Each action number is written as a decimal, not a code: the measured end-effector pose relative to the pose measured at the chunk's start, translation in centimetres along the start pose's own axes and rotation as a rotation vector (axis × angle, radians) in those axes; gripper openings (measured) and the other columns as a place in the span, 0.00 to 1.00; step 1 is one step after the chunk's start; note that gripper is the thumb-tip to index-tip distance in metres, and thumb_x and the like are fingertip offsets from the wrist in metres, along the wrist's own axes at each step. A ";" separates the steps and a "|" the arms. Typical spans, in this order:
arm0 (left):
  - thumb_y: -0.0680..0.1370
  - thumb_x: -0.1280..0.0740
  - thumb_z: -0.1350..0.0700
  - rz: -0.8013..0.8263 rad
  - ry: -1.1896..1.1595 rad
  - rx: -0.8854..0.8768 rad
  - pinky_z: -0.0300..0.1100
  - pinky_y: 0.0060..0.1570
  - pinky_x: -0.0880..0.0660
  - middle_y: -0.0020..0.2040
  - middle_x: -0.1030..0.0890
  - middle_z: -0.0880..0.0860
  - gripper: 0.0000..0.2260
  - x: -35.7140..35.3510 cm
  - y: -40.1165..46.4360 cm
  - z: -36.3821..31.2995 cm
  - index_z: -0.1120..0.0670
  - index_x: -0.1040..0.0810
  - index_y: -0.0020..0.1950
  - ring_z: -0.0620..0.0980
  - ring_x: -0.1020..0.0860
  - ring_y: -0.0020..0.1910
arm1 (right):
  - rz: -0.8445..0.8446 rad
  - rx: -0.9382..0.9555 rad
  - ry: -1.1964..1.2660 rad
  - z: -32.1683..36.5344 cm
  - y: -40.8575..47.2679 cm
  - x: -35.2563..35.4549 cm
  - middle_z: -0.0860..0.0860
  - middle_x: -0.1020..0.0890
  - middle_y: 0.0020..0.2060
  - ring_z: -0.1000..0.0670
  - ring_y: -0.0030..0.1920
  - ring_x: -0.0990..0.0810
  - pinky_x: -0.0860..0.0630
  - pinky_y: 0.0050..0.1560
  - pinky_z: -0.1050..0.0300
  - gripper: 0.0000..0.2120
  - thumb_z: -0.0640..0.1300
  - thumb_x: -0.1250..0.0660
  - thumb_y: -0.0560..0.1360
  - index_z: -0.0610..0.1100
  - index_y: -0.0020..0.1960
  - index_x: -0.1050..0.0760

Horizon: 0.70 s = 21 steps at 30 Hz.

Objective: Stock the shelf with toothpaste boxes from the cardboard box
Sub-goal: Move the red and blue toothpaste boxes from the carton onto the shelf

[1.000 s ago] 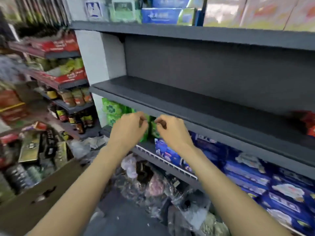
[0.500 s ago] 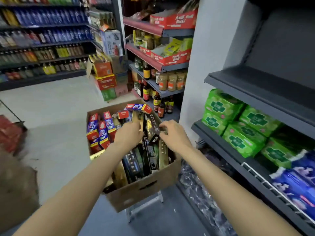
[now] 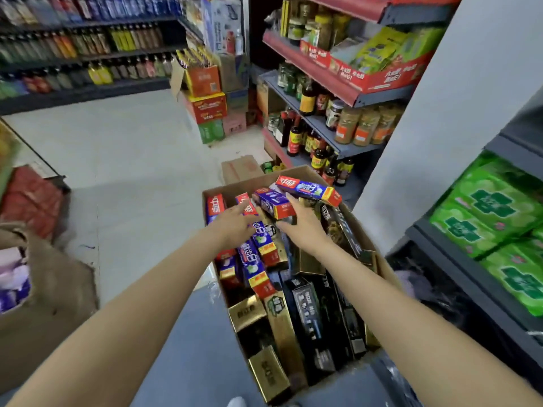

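Both hands are over the cardboard box. The left hand has its fingers spread loose, gripping nothing. The right hand is cupped open just under a red-and-blue toothpaste box tilted across the pile, its long axis running left-right past the fingertips. Best to pinch it along its long sides and lift it level.

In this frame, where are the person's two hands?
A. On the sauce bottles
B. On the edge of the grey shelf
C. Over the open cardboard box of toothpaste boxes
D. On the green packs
C: the left hand and right hand reach among red-and-blue toothpaste boxes in the cardboard box.
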<state>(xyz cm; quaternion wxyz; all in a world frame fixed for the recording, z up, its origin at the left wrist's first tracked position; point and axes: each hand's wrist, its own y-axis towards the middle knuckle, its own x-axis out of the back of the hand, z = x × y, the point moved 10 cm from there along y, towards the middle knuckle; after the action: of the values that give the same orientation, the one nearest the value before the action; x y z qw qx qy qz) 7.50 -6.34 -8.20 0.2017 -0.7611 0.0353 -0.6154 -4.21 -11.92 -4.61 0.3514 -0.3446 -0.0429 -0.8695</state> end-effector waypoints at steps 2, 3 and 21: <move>0.80 0.43 0.58 -0.046 0.075 -0.062 0.54 0.74 0.49 0.78 0.50 0.52 0.21 0.9 0.6 0.7 0.48 0.35 0.73 0.54 0.50 0.77 | -0.031 -0.054 -0.007 0.0 1.7 -0.7 0.44 0.32 0.67 0.45 0.66 0.32 0.34 0.60 0.57 0.31 0.48 0.35 0.76 0.50 0.75 0.44; 0.79 0.42 0.60 -0.057 0.144 -0.110 0.56 0.74 0.49 0.79 0.50 0.50 0.23 1.3 0.8 0.5 0.45 0.36 0.73 0.53 0.51 0.77 | -0.052 -0.094 -0.001 -0.2 2.3 -1.0 0.43 0.31 0.66 0.45 0.65 0.31 0.33 0.60 0.55 0.29 0.50 0.34 0.76 0.48 0.73 0.40; 0.73 0.32 0.56 -0.159 -0.044 -0.371 0.47 0.44 0.27 0.60 0.28 0.53 0.19 4.9 3.2 -1.1 0.51 0.31 0.62 0.55 0.26 0.58 | -0.347 -0.573 0.952 -7.5 -1.9 0.7 0.45 0.22 0.40 0.50 0.38 0.24 0.28 0.36 0.58 0.09 0.48 0.43 0.79 0.44 0.45 0.29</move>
<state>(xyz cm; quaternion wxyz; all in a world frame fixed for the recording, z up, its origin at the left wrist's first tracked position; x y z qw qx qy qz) 8.26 -11.02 -4.57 0.0094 -0.7988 0.0836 -0.5956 -10.11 -13.26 -9.55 0.0770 0.0149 0.3008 -0.9505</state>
